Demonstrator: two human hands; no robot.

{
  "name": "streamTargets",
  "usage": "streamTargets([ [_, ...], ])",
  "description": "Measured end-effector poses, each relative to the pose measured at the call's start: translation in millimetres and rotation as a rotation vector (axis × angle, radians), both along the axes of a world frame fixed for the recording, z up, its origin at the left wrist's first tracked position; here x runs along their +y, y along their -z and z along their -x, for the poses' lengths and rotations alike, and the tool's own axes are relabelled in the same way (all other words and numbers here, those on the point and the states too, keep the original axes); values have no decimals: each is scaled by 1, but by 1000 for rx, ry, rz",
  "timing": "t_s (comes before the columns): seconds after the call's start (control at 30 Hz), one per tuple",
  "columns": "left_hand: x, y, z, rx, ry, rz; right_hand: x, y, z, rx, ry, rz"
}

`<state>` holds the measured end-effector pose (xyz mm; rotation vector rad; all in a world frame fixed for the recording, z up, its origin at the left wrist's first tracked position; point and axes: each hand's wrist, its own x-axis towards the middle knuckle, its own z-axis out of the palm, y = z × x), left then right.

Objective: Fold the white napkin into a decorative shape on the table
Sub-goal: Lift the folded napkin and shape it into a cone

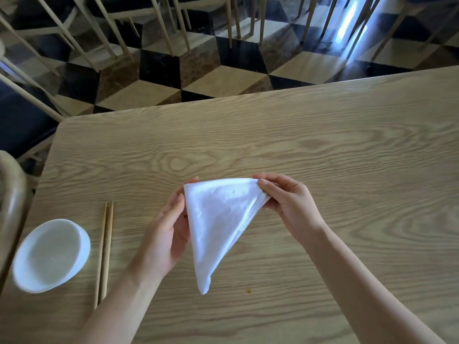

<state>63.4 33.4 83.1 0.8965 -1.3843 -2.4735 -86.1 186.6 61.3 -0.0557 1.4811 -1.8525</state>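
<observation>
1. Pale wood grain runs across the table (323, 145), with a checkered floor and chair legs beyond its far edge; a white bowl (51, 255) and a pair of chopsticks (104, 254) sit well to the left, clear of the work.
2. Already folded into a layered triangle, the white napkin (221, 224) is held over the middle of the table, its long edge away from the person and its point hanging toward them; whether that point touches the wood cannot be told.
3. At the right corner, the right hand (288, 207) pinches the stacked layers between thumb and fingers.
4. Cupped behind the left corner, the left hand (171, 234) supports it with loosely curled fingers, more a cradle than a pinch.
5. To do this step well, I would keep the layered edges aligned under the right pinch, hold the top edge taut between both corners, and lay the cloth flat before creasing.
6. Slack in the left grip could let the layers slide apart.
</observation>
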Motion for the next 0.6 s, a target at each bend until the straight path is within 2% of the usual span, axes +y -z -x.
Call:
streamTargets([
  [0.1, -1, -3, 3, 19, 3, -57, -3, -1, 1, -19, 32, -9],
  [0.17, -2, -5, 8, 11, -9, -43, -6, -2, 1, 115, 31, -147],
  [0.2, -2, -5, 11, -16, -33, -13, -7, -1, 0, 346, -13, -348],
  [0.27, 0, -5, 19, -140, -82, 111, -6, -2, -7, 951, -118, -785],
  [0.3, 2, -5, 24, -203, -92, 179, -5, -6, -15, 1133, -151, -843],
  [0.33, 4, -5, 28, -240, -98, 241, -6, -17, -25, 1144, -229, -821],
  [0.43, 8, -11, 39, -238, -120, 430, -11, -46, -49, 862, -509, -693],
  [0.47, 9, -14, 42, -223, -109, 490, -12, -50, -52, 850, -577, -708],
  [0.53, 11, -19, 47, -192, -55, 552, -15, -55, -47, 850, -578, -668],
  [0.6, 14, -24, 50, -177, 5, 527, -16, -60, -36, 765, -525, -608],
])
